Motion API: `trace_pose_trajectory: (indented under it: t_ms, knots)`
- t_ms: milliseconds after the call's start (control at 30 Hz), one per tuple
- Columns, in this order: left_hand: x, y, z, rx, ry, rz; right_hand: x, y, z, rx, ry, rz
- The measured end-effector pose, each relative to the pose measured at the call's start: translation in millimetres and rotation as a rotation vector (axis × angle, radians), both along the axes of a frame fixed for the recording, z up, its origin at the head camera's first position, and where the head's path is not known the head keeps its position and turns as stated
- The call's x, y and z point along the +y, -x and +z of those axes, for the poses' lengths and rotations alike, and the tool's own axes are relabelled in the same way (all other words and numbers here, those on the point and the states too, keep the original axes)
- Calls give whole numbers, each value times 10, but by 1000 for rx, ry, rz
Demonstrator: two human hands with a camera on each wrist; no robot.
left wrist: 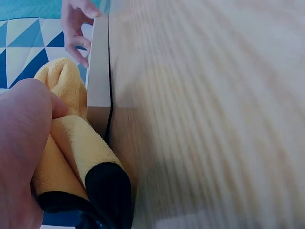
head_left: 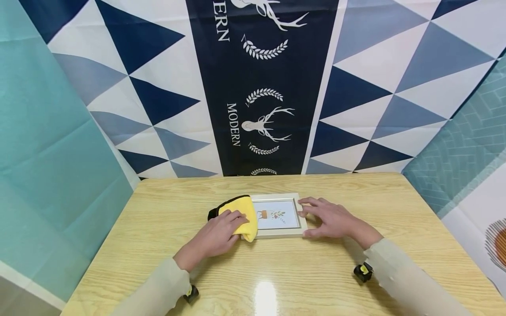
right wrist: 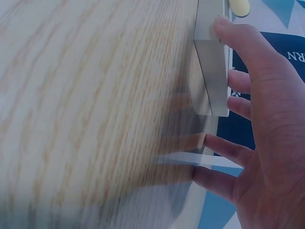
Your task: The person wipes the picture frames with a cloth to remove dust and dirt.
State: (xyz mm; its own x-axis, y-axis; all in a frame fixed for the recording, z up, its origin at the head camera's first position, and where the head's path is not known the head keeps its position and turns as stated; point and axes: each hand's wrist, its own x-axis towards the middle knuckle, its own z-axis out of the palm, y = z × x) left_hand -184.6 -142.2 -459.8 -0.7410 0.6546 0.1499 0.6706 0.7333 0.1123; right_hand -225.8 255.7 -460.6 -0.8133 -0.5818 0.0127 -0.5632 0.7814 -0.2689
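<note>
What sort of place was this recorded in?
Probably an indoor corner set up for filming: a wooden table stands before a creased sheet printed with triangles and deer heads, with a plain teal panel along the left. What lies beyond these is hidden.

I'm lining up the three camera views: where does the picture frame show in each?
Head: the picture frame lies flat, just below centre.
Left wrist: upper left, seen edge-on.
Right wrist: upper part, right of centre, seen edge-on.
Shared landmark: the right hand, visible in all three.
</note>
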Motion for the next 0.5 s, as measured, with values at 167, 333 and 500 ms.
trace_pose_trajectory:
  t_ms: [167, 333, 500]
  knots:
    - [-17, -98, -10, -4, 4, -13, 3, 2, -17, -6, 0, -4]
    - [-38, -199, -25, 3, -2, -25, 5, -1, -20, -12, -3, -4]
    - [-35, -244, -40, 30, -18, -28, 9, -2, -2, -10, 1, 2]
